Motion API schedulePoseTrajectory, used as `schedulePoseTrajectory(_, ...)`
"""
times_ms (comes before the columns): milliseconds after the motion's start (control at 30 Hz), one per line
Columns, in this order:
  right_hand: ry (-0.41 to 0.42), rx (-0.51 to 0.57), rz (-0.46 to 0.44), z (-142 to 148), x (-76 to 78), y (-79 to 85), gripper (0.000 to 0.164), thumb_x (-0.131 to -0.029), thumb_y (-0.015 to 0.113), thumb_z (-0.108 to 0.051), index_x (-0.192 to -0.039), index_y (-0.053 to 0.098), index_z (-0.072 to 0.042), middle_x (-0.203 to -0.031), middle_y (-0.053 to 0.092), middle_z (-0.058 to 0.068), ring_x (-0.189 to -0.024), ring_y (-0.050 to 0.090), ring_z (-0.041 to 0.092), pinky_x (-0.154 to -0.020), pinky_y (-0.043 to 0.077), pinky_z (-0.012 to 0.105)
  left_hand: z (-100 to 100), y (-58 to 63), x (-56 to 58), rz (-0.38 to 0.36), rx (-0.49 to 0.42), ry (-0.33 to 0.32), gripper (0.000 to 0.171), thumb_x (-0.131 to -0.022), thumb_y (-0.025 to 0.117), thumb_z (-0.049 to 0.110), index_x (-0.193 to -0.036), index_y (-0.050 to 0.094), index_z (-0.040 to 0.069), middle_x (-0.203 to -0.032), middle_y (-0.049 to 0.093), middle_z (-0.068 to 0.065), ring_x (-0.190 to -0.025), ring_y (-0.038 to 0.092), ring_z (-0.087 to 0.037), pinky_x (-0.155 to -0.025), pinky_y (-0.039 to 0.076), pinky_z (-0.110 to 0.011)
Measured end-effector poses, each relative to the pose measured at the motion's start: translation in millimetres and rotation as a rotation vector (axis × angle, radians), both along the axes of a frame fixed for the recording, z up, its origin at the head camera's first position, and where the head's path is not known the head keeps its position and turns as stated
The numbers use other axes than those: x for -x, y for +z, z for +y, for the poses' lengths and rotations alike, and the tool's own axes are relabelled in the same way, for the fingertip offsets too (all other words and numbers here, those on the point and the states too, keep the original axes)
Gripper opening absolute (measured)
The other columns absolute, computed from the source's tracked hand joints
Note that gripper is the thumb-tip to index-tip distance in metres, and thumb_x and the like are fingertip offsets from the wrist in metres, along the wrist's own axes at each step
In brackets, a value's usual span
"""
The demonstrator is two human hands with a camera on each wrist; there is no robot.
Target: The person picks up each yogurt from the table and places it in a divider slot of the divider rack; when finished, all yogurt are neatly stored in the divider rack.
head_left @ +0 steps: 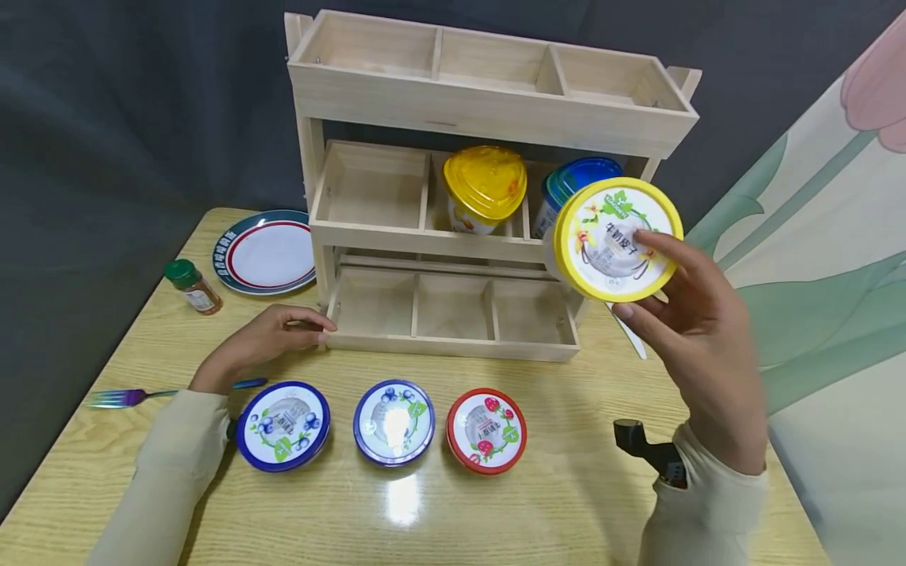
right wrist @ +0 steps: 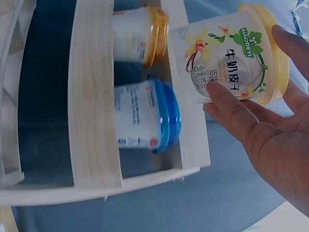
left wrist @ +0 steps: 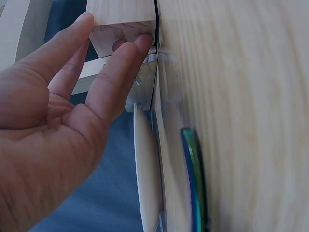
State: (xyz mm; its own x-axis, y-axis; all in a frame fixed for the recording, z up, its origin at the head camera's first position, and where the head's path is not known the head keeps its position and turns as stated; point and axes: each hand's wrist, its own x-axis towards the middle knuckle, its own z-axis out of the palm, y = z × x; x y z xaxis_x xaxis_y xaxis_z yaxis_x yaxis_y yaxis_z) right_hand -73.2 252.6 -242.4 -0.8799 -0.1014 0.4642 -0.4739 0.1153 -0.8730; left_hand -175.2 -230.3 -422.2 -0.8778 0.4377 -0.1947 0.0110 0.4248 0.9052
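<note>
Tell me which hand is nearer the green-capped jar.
Left. The left hand is at the wooden rack's lower left corner, to the right of the green-capped jar; the right hand is beyond the rack's right side, holding the yellow-lidded tub.

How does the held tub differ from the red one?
The held tub's lid has a yellow rim, the red tub's a red one. The held tub shows flowers, the red tub strawberries. The held tub is in the air; the red tub stands on the table. Both lids are round.
</note>
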Motion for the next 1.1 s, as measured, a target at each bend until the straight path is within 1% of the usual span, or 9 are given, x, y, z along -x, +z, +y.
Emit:
schedulePoseTrajectory(133,0.050,0.034,0.031,-13,8.6,3.7,0.071,-0.088,0.065,0.030,-0.153,0.055,0.005,-0.152,0.048,0.026,-0.120,0.062,0.031,-0.092,0.059,0.024,-1,0.9,-0.1,-0.005,-0.002,-0.006,0.030,-0.109,0.068,0.016,-0.133,0.073,-0.001,-0.136,0.069,-0.018,-0.115,0.064,-0.022,-0.093,0.055,-0.026)
schedulePoseTrajectory(233,0.070,0.040,0.032,-25,17.5,6.0,0.071,-0.088,0.066,0.030,-0.153,0.057,0.003,-0.154,0.049,0.025,-0.123,0.061,0.032,-0.095,0.059,0.026,-2,0.4,-0.4,-0.008,-0.011,-0.007,0.030,-0.109,0.068,0.015,-0.134,0.073,-0.001,-0.136,0.068,-0.018,-0.116,0.064,-0.023,-0.093,0.056,-0.027)
schedulePoseTrajectory(367,0.089,0.017,0.041,-40,30.6,7.6,0.072,-0.088,0.067,0.029,-0.153,0.058,-0.001,-0.157,0.049,0.021,-0.128,0.059,0.034,-0.098,0.058,0.028,-2,-1.1,-0.6,0.006,-0.016,-0.007,0.029,-0.109,0.068,0.013,-0.133,0.072,-0.002,-0.136,0.068,-0.019,-0.120,0.062,-0.026,-0.094,0.055,-0.027)
schedulePoseTrajectory(467,0.121,0.008,0.060,-50,38.6,8.5,0.071,-0.090,0.068,0.027,-0.153,0.059,-0.003,-0.158,0.048,0.019,-0.129,0.058,0.036,-0.099,0.058,0.029,-1,-1.4,-0.4,0.012,-0.010,-0.005,0.028,-0.108,0.068,0.013,-0.132,0.073,-0.001,-0.135,0.069,-0.018,-0.122,0.062,-0.028,-0.095,0.054,-0.027)
schedulePoseTrajectory(633,0.161,0.001,0.060,-68,48.0,9.8,0.069,-0.092,0.067,0.025,-0.154,0.059,-0.006,-0.159,0.048,0.015,-0.128,0.057,0.037,-0.101,0.057,0.029,-1,-0.9,0.7,0.014,-0.007,-0.011,0.028,-0.109,0.068,0.013,-0.132,0.074,-0.001,-0.135,0.069,-0.017,-0.122,0.062,-0.029,-0.095,0.054,-0.027)
schedulePoseTrajectory(867,0.177,-0.015,0.074,-92,61.8,9.5,0.068,-0.094,0.070,0.021,-0.155,0.058,-0.007,-0.157,0.052,0.009,-0.130,0.057,0.037,-0.104,0.055,0.030,1,-0.1,1.1,0.013,-0.028,-0.004,0.027,-0.108,0.068,0.010,-0.131,0.073,-0.003,-0.134,0.069,-0.019,-0.119,0.061,-0.028,-0.094,0.054,-0.027)
schedulePoseTrajectory(1000,0.183,-0.019,0.087,-102,66.3,8.9,0.067,-0.095,0.071,0.018,-0.155,0.057,-0.007,-0.157,0.052,0.007,-0.133,0.057,0.035,-0.105,0.055,0.032,1,-0.6,0.9,0.011,-0.022,-0.006,0.027,-0.108,0.068,0.010,-0.131,0.073,-0.003,-0.134,0.069,-0.019,-0.120,0.060,-0.028,-0.095,0.054,-0.027)
schedulePoseTrajectory(1100,0.202,-0.030,0.103,-110,70.9,7.7,0.066,-0.096,0.071,0.016,-0.156,0.055,-0.004,-0.157,0.051,0.007,-0.134,0.056,0.033,-0.106,0.055,0.033,1,-1.3,0.6,0.016,-0.013,-0.005,0.026,-0.108,0.068,0.010,-0.131,0.074,-0.002,-0.134,0.069,-0.018,-0.119,0.060,-0.028,-0.094,0.054,-0.027)
